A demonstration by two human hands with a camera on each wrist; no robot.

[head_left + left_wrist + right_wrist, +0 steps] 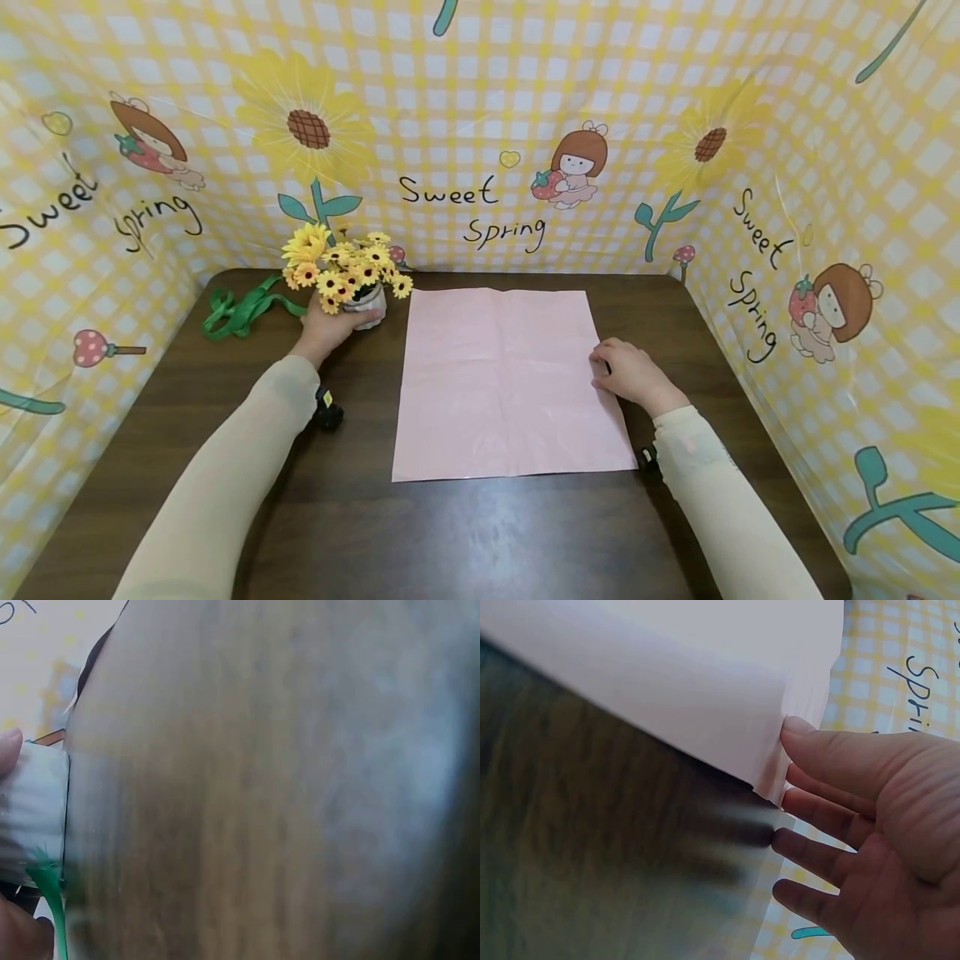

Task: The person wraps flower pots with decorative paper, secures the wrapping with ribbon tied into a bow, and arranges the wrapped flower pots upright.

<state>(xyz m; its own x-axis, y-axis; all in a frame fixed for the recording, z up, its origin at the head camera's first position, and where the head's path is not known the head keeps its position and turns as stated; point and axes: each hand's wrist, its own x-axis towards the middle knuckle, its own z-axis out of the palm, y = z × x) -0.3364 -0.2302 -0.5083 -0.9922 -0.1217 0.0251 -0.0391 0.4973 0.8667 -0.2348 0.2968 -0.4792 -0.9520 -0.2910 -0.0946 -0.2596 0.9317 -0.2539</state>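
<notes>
My left hand (327, 329) grips a small pale pot (371, 311) of yellow artificial flowers (347, 268) at the table's back left. In the left wrist view only a thumb and fingertip show, on either side of the whitish pot (31, 810). A square pink sheet of paper (498, 383) with faint fold creases lies at the middle of the table. My right hand (633, 375) pinches its right edge; in the right wrist view the thumb (801, 727) lies over the paper (675, 682), with the lower fingers spread beside it.
Green ribbon (240, 312) lies loosely looped left of the pot, one end reaching towards my left hand. Yellow checked cloth (465, 100) with printed figures encloses the dark wooden table (480, 542) at the back and both sides.
</notes>
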